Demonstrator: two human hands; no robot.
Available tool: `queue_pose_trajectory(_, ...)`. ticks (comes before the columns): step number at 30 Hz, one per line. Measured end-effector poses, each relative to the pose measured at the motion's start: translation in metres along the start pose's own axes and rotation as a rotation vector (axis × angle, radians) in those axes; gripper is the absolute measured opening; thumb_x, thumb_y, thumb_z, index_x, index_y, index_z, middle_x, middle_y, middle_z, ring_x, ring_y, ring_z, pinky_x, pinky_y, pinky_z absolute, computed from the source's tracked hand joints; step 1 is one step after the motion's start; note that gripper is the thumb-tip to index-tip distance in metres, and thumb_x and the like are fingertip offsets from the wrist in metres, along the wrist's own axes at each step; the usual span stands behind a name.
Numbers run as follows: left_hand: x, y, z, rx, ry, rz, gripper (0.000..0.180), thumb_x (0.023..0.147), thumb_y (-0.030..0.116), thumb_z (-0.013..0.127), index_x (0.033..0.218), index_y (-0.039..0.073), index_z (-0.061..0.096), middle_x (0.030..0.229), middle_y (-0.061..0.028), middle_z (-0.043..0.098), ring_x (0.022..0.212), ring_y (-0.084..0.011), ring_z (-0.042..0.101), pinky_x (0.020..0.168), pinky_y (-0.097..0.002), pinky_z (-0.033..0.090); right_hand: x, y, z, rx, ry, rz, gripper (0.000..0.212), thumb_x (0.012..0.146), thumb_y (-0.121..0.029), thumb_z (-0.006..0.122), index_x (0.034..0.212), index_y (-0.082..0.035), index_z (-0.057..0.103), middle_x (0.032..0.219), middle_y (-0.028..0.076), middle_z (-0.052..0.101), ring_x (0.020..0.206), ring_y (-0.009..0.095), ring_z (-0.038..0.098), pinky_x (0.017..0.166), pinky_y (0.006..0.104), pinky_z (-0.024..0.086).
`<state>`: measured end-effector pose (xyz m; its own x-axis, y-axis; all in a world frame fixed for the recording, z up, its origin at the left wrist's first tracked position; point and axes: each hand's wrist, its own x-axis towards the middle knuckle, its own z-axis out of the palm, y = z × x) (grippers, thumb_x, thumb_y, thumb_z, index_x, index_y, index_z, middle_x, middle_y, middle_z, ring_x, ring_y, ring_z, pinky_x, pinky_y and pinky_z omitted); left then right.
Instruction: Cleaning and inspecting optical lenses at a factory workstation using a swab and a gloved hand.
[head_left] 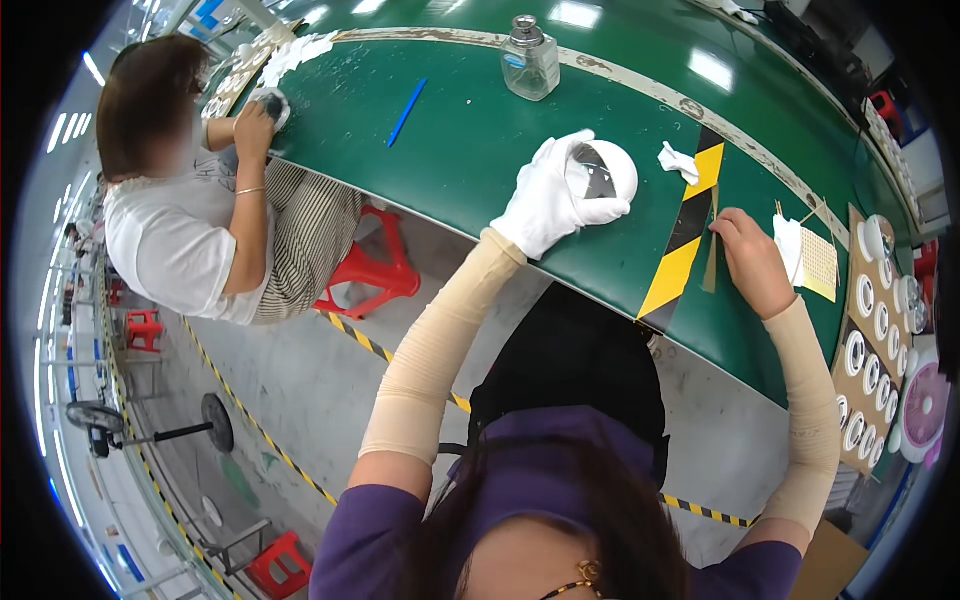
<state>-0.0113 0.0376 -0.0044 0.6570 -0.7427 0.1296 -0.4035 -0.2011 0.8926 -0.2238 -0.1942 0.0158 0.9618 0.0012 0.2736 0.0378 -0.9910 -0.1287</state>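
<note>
My left hand (540, 205), in a white glove, grips a round white-rimmed part (624, 172) with a shiny, dark reflecting face, held over the green table. My bare right hand (757, 265) is closed with its fingertips pinching the top of a thin brownish strip (711, 266), perhaps a sheet seen edge-on. Right of that hand lie a white cloth (789, 243) and a yellowish sheet with rows of dots (820, 264). Between the hands sits a crumpled white wipe (679, 163), near black-and-yellow tape (684, 238) on the table.
A clear glass bottle with a metal top (530, 65) stands at the back, and a blue pen (407, 113) lies left of it. Cardboard trays of white rings (867, 330) and a pink fan (925, 404) are at right. A co-worker (190, 220) sits at left by a red stool (378, 268).
</note>
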Motion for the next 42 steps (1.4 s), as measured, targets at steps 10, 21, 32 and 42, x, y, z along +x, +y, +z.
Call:
queue_pose_trajectory(10, -0.002, 0.009, 0.000, 0.251, 0.088, 0.270, 0.094, 0.057, 0.028, 0.094, 0.135, 0.010, 0.046, 0.127, -0.0140, 0.052, 0.116, -0.0298, 0.056, 0.100, -0.0392, 0.047, 0.016, 0.027, -0.008, -0.269, -0.177, -0.324, 0.016, 0.079, -0.001, 0.058, 0.095, -0.002, 0.053, 0.098, 0.011, 0.057, 0.093, 0.027, 0.060, 0.074, 0.0355, 0.051)
queue_pose_trajectory(21, 0.007, -0.001, -0.006, 0.058, -0.003, 0.181, 0.093, 0.058, 0.036, 0.091, 0.135, 0.008, 0.046, 0.122, -0.0140, 0.060, 0.113, -0.0257, 0.059, 0.100, -0.0351, 0.046, 0.029, 0.045, -0.011, -0.240, -0.133, -0.530, 0.028, 0.079, -0.003, 0.059, 0.107, 0.000, 0.057, 0.122, 0.014, 0.059, 0.105, 0.028, 0.060, 0.086, 0.0371, 0.051)
queue_pose_trajectory(32, 0.004, -0.008, -0.002, 0.083, 0.059, 0.221, 0.097, 0.057, 0.037, 0.092, 0.137, 0.009, 0.044, 0.122, -0.0158, 0.061, 0.113, -0.0270, 0.060, 0.099, -0.0364, 0.047, 0.019, 0.035, -0.022, -0.160, -0.220, -0.540, 0.026, 0.079, -0.002, 0.059, 0.105, -0.001, 0.055, 0.102, 0.014, 0.058, 0.095, 0.029, 0.061, 0.082, 0.0378, 0.052)
queue_pose_trajectory(42, 0.004, -0.001, -0.002, 0.092, 0.078, 0.234, 0.094, 0.057, 0.046, 0.089, 0.133, 0.008, 0.048, 0.121, -0.0165, 0.057, 0.112, -0.0343, 0.057, 0.098, -0.0427, 0.046, -0.001, 0.022, -0.038, 0.154, -0.065, -0.061, 0.019, 0.081, 0.008, 0.060, 0.098, 0.002, 0.058, 0.098, 0.014, 0.058, 0.084, 0.030, 0.063, 0.075, 0.0341, 0.053)
